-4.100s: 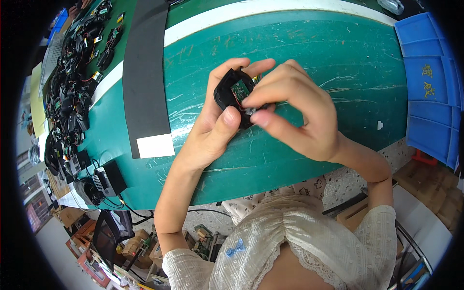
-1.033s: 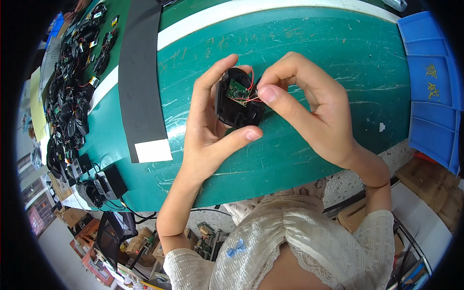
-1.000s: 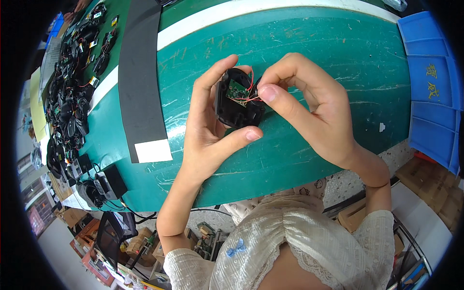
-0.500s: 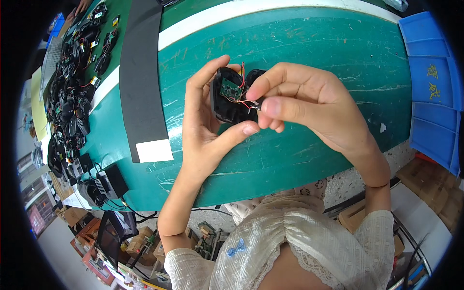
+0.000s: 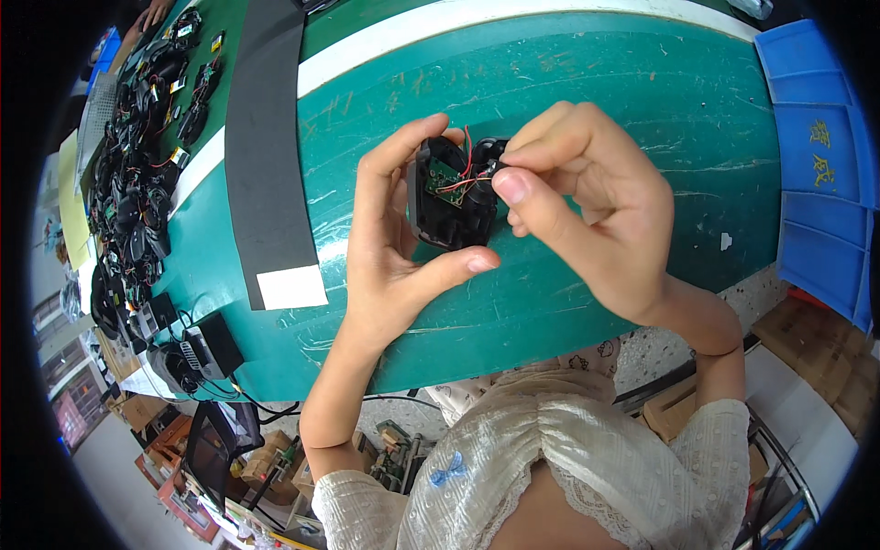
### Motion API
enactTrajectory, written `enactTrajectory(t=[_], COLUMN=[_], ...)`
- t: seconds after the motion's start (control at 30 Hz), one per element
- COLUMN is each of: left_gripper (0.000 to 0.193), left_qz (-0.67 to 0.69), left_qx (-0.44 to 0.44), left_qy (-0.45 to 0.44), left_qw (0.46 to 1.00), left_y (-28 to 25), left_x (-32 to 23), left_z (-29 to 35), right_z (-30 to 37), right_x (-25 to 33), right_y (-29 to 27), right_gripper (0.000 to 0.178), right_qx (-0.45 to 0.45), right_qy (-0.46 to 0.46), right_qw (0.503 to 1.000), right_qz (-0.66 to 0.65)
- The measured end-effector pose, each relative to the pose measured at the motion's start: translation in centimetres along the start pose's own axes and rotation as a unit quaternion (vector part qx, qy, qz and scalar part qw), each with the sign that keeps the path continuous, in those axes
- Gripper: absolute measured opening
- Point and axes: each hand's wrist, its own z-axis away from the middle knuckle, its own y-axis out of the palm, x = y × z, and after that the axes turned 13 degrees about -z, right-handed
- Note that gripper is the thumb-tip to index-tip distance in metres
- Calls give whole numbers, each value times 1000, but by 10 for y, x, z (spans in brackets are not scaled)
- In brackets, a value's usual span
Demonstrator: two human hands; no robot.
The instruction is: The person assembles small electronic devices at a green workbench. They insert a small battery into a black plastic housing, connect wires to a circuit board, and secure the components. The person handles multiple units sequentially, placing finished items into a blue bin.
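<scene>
Above the middle of the table, my left hand (image 5: 390, 229) grips an opened black plastic housing (image 5: 449, 229) between thumb and fingers. A green circuit board (image 5: 444, 186) sits inside it, with thin red and pale wires (image 5: 469, 182) running off to the right. My right hand (image 5: 596, 197) pinches a small dark part at the wires' end between thumb and forefinger, at the housing's right side. What exactly this part is stays mostly hidden by the fingertips. A second black rounded piece shows behind it, close to the housing.
A green table (image 5: 587, 266) lies below my hands. On the left are a black mat strip (image 5: 270, 165) with a white patch, a heap of black wired devices (image 5: 137, 197) and a black box (image 5: 213, 346) with cables. Blue bins (image 5: 820, 174) stand at right. Another person's hand (image 5: 154, 14) shows far left.
The right hand has turned and lifted slightly up and right with the small wired part, baring more of the housing. The housing has shifted a little to the right in my left hand.
</scene>
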Motion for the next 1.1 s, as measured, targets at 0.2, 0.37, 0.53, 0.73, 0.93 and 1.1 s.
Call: enactTrajectory(t=[0.2, 0.37, 0.53, 0.73, 0.93, 1.1], left_gripper=[89, 88, 87, 85, 84, 84], left_qz=[-14, -21, 17, -10, -6, 4], left_qx=[2, -8, -12, -8, -10, -6], left_qy=[-4, -4, -50, -20, -24, -30], left_qw=[1000, 1000, 999, 1000, 1000, 1000], left_y=[2, 1, 1, -1, -1, -1], left_x=[1, 2, -1, 1, 0, -1], left_z=[1, 2, 1, 0, 0, 0], right_z=[4, 0, -6, -9, -9, -7], right_x=[-7, -8, 4, 6, 5, 4], right_y=[2, 0, -4, -8, -10, -5], right_gripper=[16, 16, 20, 22, 21, 19], right_qx=[-1, 35, 42, 50, 54, 51], right_qy=[9, -8, 129, 154, 130, 54], right_qw=[999, 999, 979, 975, 986, 997], right_qz=[-45, 0, -155, -156, -93, 12])
